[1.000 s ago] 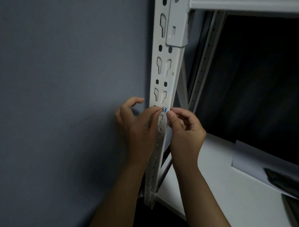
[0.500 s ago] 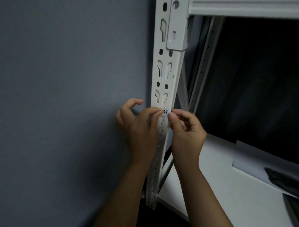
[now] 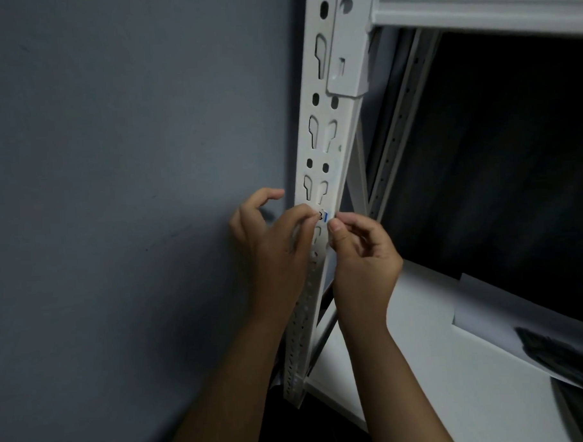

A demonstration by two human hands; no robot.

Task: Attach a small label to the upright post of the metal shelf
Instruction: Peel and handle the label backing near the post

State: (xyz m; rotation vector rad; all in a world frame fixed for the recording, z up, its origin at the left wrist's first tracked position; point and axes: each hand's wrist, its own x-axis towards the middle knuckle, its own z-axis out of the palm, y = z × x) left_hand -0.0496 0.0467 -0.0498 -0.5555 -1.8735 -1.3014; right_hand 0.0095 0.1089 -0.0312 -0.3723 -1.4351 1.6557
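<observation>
**Label being held against the shelf post**

At the left, a flat grey wall (image 3: 115, 195) is being seen. The left hand (image 3: 271, 251) is being raised beside the post, its thumb and forefinger curled and pinching the left end of the small label (image 3: 324, 215). The white, blue-edged label is being held flat on the white metal post (image 3: 327, 145), which is punched with keyhole slots. The right hand (image 3: 361, 251) is being kept just right of it, fingers curled, pinching the label's right edge. A smooth white shelf board (image 3: 440, 364) is lying at the lower right.
</observation>
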